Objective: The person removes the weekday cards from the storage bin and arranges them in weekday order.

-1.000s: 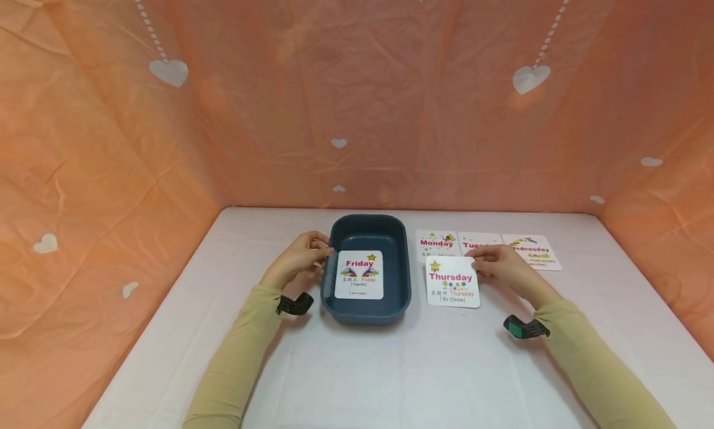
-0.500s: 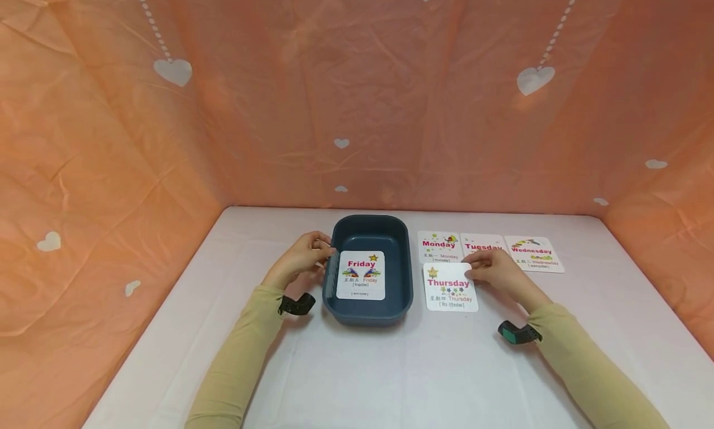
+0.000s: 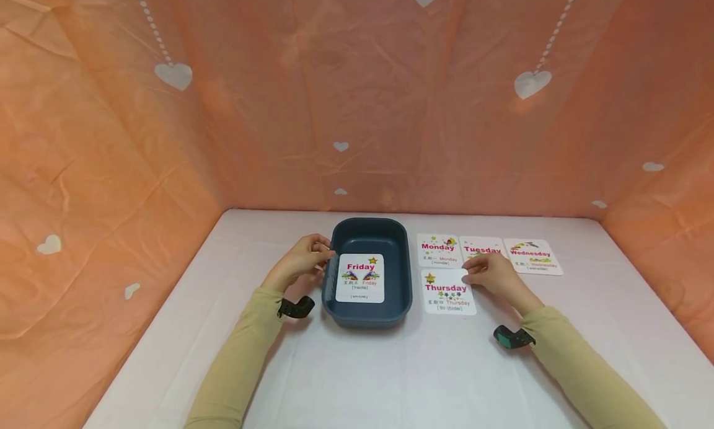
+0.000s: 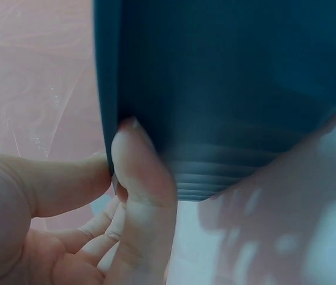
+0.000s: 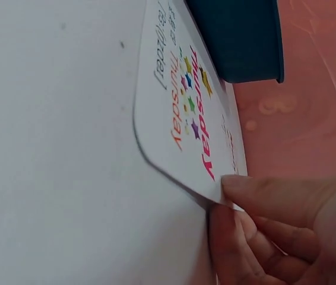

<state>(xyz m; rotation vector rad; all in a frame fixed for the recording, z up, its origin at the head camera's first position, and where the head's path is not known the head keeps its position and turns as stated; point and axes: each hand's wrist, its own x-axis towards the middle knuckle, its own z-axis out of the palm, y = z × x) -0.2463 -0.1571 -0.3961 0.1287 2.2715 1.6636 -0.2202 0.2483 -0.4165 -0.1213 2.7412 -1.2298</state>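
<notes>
My left hand (image 3: 303, 258) pinches the left rim of a dark blue plastic bin (image 3: 398, 292), thumb and forefinger on either side of the wall in the left wrist view. Inside the bin lies a Friday card (image 3: 361, 279). With thumb on top and fingers beneath, my right hand (image 3: 496, 279) pinches the right edge of a white Thursday card (image 3: 449, 292). That card lies just below the Monday card (image 3: 439, 253), its held edge slightly raised off the tabletop in the right wrist view. My right fingers partly cover the Tuesday card (image 3: 481, 245).
A Wednesday card (image 3: 532, 255) ends the row at the right, behind my right hand. The white-covered table (image 3: 357, 379) reaches back to an orange curtain (image 3: 279, 106) with white hearts, which also hangs along both sides.
My right hand has brought the Thursday card lower and slightly left, uncovering the Monday card and part of the Wednesday card. The left hand stays on the bin's rim.
</notes>
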